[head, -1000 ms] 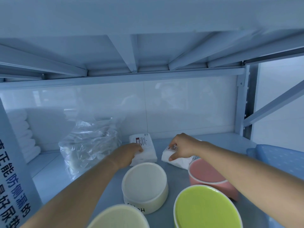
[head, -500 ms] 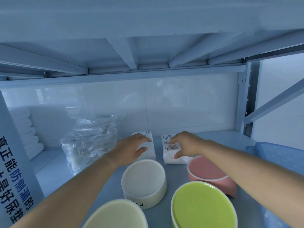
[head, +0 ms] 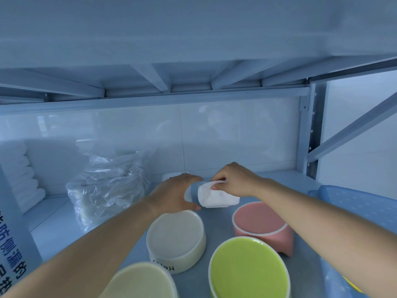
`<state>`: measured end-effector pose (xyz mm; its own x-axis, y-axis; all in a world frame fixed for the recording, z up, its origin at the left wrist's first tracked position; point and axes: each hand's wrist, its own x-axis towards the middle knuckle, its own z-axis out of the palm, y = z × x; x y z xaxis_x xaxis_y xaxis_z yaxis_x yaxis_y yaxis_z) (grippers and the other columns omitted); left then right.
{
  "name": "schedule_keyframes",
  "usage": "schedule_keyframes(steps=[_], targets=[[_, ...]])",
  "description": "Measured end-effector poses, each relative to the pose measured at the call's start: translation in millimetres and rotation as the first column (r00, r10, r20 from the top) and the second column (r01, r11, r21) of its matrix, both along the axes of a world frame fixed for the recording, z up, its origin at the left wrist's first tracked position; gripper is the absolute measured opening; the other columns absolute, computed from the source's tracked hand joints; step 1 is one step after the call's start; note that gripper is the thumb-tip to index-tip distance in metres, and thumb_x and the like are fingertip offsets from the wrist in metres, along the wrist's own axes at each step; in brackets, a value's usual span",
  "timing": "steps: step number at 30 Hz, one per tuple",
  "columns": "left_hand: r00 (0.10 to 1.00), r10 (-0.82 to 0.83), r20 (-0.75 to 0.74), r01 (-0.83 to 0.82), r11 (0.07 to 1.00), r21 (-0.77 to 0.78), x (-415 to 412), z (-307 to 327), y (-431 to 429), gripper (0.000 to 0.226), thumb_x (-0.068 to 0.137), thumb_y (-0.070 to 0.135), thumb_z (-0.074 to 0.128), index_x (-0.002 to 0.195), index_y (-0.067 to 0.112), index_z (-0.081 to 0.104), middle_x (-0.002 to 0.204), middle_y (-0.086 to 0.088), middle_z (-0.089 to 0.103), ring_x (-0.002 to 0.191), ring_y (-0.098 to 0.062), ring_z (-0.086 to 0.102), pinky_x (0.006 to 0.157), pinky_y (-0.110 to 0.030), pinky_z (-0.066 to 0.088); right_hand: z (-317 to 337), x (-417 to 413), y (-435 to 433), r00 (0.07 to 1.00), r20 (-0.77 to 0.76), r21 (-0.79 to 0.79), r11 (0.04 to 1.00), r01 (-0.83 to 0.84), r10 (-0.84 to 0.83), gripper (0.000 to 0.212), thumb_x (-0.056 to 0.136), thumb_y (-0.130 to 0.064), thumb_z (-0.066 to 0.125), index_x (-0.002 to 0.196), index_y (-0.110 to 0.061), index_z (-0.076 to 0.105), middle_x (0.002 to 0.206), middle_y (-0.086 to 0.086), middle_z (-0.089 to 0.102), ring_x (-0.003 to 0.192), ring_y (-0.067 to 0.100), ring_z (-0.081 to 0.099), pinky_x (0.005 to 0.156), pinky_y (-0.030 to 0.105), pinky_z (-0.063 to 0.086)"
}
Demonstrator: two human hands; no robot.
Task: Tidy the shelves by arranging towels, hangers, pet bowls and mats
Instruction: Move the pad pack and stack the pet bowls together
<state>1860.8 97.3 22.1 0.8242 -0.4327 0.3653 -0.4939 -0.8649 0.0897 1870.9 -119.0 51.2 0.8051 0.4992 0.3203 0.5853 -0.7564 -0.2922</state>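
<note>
white towel pack (head: pixel 217 197) sits between the hands. it is soft and pillowy under thin film, with one end turned up toward the left hand (head: pixel 176 193). right hand (head: pixel 238 180) pinches the pack's upper edge, thumb and fingertips curled in. left hand is spread, fingers nearly straight and thumb low, cupped round the pack's end. we cannot tell whether it truly touches. nor can we tell whether the pack's other end rests on the shelf (head: pixel 285 179) or hangs clear of it.

second pack (head: pixel 171 175), the same white, lies just beyond the left hand's knuckles and is mostly hidden.

risks, as we judge them:
- the pinch takes only an edge, perhaps only film. slick wrap over soft filling could slide free, and the pack would drop toward the pink bowl (head: pixel 262 224), just below the right wrist.
- if the hands pull against each other, the film could tear or the fold inside could come loose.
- both forearms reach over bowls: cream bowl (head: pixel 175 235) under the left wrist, green bowl (head: pixel 247 269) between the forearms and nearer us. a dropped elbow could nudge one toward the shelf's front.
- a left hand swinging outward could crowd the clear plastic bag (head: pixel 107 183) just beside it.
</note>
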Motion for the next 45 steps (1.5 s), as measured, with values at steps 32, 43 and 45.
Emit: schedule_keyframes(steps=[32,43,45], targets=[[0.993,0.068,0.094,-0.075,0.994,0.077,13,2,19,0.058,0.097,0.028,0.043,0.148,0.034,0.014,0.158,0.002,0.001,0.127,-0.024,0.043,0.105,-0.034,0.036,-10,15,14,0.99,0.131,-0.259,0.962,0.089,-0.057,0.087,0.09,-0.029,0.055,0.149,-0.017,-0.008,0.154,-0.006,-0.024,0.144,0.014,-0.013,0.109,0.04,0.034],[0.984,0.116,-0.135,-0.094,0.983,0.157,9,-6,11,0.055,0.1,0.039,0.03,0.147,0.037,0.002,0.156,0.003,0.014,0.141,-0.018,0.023,0.112,-0.035,0.025,-13,24,23,0.983,0.113,-0.284,0.943,0.174,-0.147,0.092,0.087,-0.038,0.059,0.149,-0.02,-0.007,0.154,-0.007,-0.021,0.144,0.018,-0.003,0.105,0.043,0.036],[0.978,0.121,-0.168,-0.101,0.988,0.12,13,-8,8,0.054,0.1,0.038,0.031,0.148,0.034,0.006,0.156,0.007,0.016,0.14,-0.014,0.023,0.112,-0.028,0.022,-17,27,24,0.99,0.06,-0.3,0.944,0.141,-0.129,0.087,0.09,-0.035,0.056,0.149,-0.021,-0.007,0.154,-0.005,-0.024,0.144,0.018,-0.001,0.109,0.041,0.032]])
